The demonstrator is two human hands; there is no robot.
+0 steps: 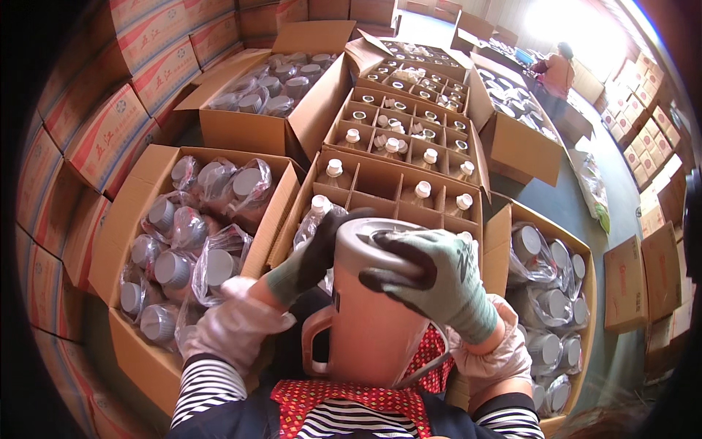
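A large pink plastic jug with a grey lid stands upright close to my body, its looped handle on the left. My right hand, in a pale green glove with dark fingertips, is closed over the lid, fingers curled at its rim. On the far left side, my left hand, gloved alike, wraps round the jug's top; part of it is hidden. Just beyond the jug is a divided carton with white-capped clear bottles in some compartments.
To the left, an open carton holds bagged jugs with grey lids; another such carton is at my right. More cartons of bottles extend away in front. Stacked boxes line the left side. Far right, another person stands by a table.
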